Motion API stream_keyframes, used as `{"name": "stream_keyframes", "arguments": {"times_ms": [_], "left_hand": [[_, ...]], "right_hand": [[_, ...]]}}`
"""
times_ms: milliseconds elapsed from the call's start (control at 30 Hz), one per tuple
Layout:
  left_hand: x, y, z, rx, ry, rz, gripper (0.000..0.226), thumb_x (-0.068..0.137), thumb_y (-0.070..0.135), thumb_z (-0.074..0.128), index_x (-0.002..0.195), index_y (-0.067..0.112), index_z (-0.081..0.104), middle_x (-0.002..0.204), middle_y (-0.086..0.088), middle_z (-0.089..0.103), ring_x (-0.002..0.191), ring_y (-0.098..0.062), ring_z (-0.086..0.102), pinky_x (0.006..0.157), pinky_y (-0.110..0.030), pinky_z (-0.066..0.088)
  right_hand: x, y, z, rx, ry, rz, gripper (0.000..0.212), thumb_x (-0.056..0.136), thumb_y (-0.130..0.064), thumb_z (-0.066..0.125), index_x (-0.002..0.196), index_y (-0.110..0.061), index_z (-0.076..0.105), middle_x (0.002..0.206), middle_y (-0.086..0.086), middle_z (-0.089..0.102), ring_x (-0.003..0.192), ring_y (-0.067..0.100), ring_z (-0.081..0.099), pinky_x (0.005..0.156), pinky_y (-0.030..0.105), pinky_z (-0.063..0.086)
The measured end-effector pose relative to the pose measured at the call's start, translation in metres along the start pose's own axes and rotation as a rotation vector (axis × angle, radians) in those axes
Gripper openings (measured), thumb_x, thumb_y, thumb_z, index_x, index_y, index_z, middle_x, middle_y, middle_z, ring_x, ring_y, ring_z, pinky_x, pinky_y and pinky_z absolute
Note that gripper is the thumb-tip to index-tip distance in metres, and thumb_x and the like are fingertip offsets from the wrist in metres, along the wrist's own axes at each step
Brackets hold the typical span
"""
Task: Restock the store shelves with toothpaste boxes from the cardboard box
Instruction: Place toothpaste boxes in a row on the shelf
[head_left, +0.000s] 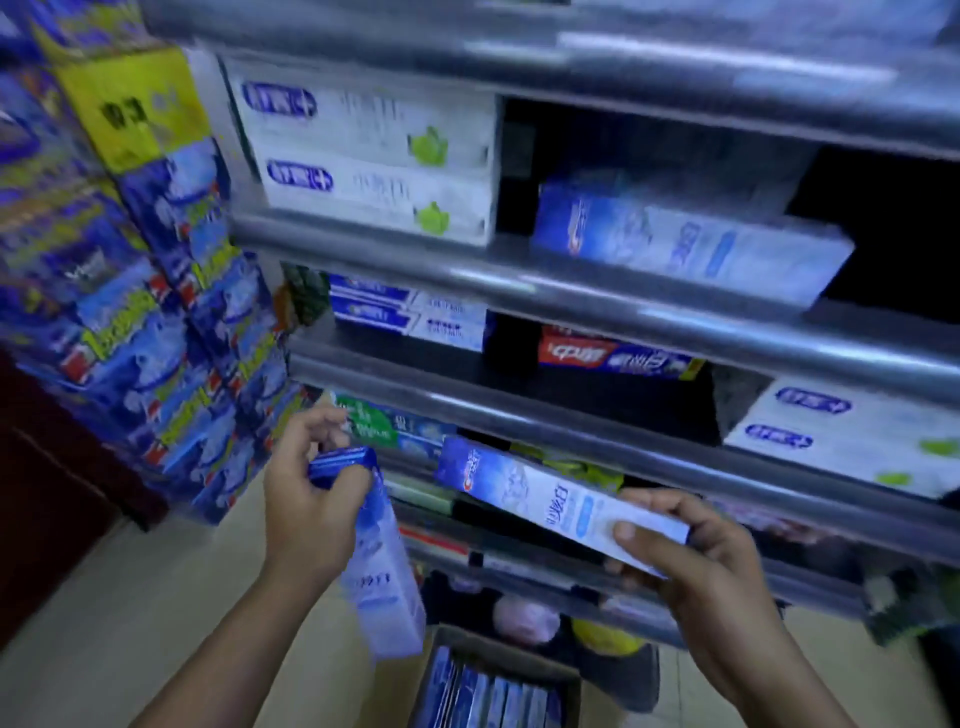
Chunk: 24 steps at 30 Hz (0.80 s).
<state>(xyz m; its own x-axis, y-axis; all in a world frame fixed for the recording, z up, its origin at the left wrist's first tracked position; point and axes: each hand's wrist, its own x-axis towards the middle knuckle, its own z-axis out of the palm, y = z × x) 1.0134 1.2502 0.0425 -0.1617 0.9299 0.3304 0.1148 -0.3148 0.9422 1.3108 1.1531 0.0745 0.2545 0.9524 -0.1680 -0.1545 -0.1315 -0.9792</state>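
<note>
My left hand (311, 499) grips the top end of a blue-and-white toothpaste box (382, 566) that hangs almost upright in front of the lower shelves. A second toothpaste box of the same kind (550, 499) lies slanted in my right hand (696, 566), which holds its white end, blue end pointing up-left. Below, between my arms, the open cardboard box (524, 662) on the floor holds several more blue boxes (488, 699) standing on edge. One matching box (685, 244) lies on the upper shelf (571, 296) at the right.
Grey metal shelves hold white toothpaste boxes (374, 161) upper left, a red one (613, 356) in the middle and white ones (852, 431) at the right. A tall stack of blue-and-yellow packs (171, 312) stands left of the rack. Beige floor lies below.
</note>
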Motion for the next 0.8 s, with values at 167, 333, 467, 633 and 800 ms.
{"name": "stream_keyframes", "arguments": {"times_ms": [167, 333, 467, 633, 800], "left_hand": [[0.029, 0.049, -0.003, -0.010, -0.281, -0.057, 0.041, 0.065, 0.019, 0.057, 0.103, 0.013, 0.071, 0.096, -0.010, 0.063, 0.068, -0.014, 0.052, 0.060, -0.026, 0.043], [0.045, 0.066, -0.007, -0.094, -0.391, -0.152, 0.046, 0.062, 0.006, 0.050, 0.098, 0.008, 0.077, 0.092, -0.002, 0.078, 0.083, -0.003, 0.068, 0.064, -0.012, 0.048], [0.059, 0.060, -0.024, -0.096, -0.394, -0.164, 0.048, 0.064, 0.007, 0.050, 0.102, 0.013, 0.079, 0.097, -0.002, 0.080, 0.087, -0.004, 0.071, 0.067, -0.013, 0.050], [0.079, 0.045, -0.048, -0.070, -0.392, -0.193, 0.051, 0.065, 0.012, 0.051, 0.109, 0.011, 0.078, 0.103, -0.006, 0.079, 0.099, -0.013, 0.071, 0.075, -0.019, 0.053], [0.108, 0.030, -0.065, -0.048, -0.389, -0.230, 0.054, 0.066, 0.016, 0.051, 0.113, 0.011, 0.077, 0.108, -0.006, 0.078, 0.106, -0.015, 0.069, 0.086, -0.025, 0.052]], "right_hand": [[-0.002, -0.044, 0.016, -0.002, -0.056, -0.119, 0.036, 0.060, -0.025, 0.086, 0.093, -0.013, 0.076, 0.100, 0.018, 0.076, 0.071, 0.036, 0.071, 0.058, 0.031, 0.057], [0.007, -0.059, 0.036, -0.046, -0.084, -0.208, 0.037, 0.062, -0.022, 0.088, 0.096, -0.014, 0.076, 0.097, 0.019, 0.076, 0.071, 0.033, 0.070, 0.059, 0.031, 0.056], [0.018, -0.052, 0.056, -0.046, -0.066, -0.252, 0.041, 0.064, -0.016, 0.094, 0.102, -0.017, 0.076, 0.098, 0.016, 0.077, 0.078, 0.031, 0.071, 0.064, 0.033, 0.058], [0.042, -0.031, 0.093, 0.038, 0.143, -0.243, 0.045, 0.070, -0.003, 0.087, 0.109, -0.007, 0.065, 0.099, 0.011, 0.078, 0.083, 0.025, 0.077, 0.063, 0.026, 0.060], [0.071, -0.015, 0.126, -0.225, 0.288, -0.294, 0.042, 0.075, -0.018, 0.090, 0.112, -0.015, 0.070, 0.110, 0.013, 0.067, 0.089, 0.025, 0.068, 0.080, 0.035, 0.060]]}}
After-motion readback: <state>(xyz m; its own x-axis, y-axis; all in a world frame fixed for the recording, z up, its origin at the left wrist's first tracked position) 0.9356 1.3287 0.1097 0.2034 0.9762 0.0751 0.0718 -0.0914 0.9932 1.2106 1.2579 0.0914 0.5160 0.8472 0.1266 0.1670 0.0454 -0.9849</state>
